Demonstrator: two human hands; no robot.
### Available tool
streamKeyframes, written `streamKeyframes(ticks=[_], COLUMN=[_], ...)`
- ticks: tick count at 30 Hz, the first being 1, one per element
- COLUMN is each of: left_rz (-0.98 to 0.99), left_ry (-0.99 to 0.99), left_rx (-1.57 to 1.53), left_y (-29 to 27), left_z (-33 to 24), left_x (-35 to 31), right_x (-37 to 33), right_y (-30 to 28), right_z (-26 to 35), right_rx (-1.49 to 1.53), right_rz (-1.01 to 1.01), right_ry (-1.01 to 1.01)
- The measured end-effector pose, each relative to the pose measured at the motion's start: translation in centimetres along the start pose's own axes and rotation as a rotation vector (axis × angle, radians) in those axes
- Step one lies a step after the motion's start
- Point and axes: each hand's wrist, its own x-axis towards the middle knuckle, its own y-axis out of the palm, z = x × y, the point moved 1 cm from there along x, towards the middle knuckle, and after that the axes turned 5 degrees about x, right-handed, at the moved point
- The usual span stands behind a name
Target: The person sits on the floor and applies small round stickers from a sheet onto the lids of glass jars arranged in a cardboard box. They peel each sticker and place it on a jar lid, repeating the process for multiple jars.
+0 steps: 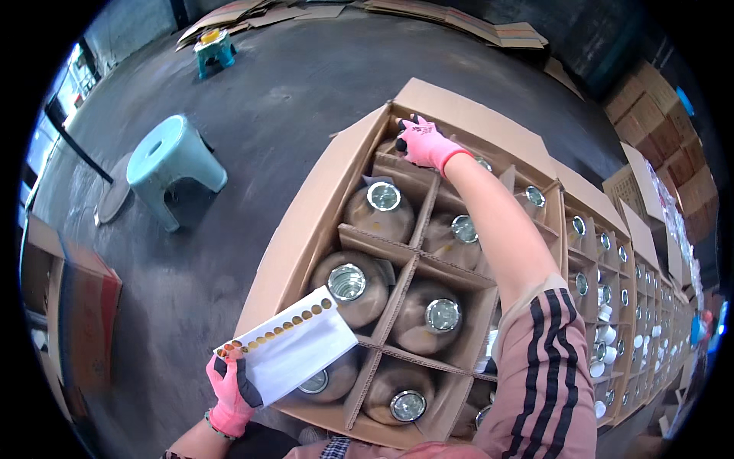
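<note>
My left hand (231,396), in a pink glove with dark fingertips, grips the lower left end of a white sheet (302,358) bearing a row of round gold stickers. The sheet is tilted over the near left corner of an open cardboard carton (306,206). Dividers split this carton into compartments holding clear glass bottles (367,306) with round, open mouths. My right hand (423,144), gloved alike, reaches into the far left compartment. Its fingers are bent inward, and what lies between their tips is hidden.
More divided cartons (604,252) of bottles run in a row to the right, some with white caps (606,334) inside. A light blue stool (172,157) and a smaller teal one (215,53) stand left. Flattened cardboard (459,23) lies at the back; stacked boxes (650,115) rise far right.
</note>
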Motion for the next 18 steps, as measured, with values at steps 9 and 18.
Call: streamKeyframes(ticks=[9, 18], left_rz=[0.037, 0.065], left_ry=[-0.102, -0.08], left_rx=[-0.193, -0.211], left_y=[0.6, 2.1], left_z=[-1.3, -2.4], left_x=[-0.6, 0.0], right_x=[1.6, -2.6], right_y=[0.6, -0.1], right_z=[1.5, 1.0], right_rx=[-0.328, 0.03], right_rz=[-0.033, -0.864], right_ry=[-0.159, 0.076])
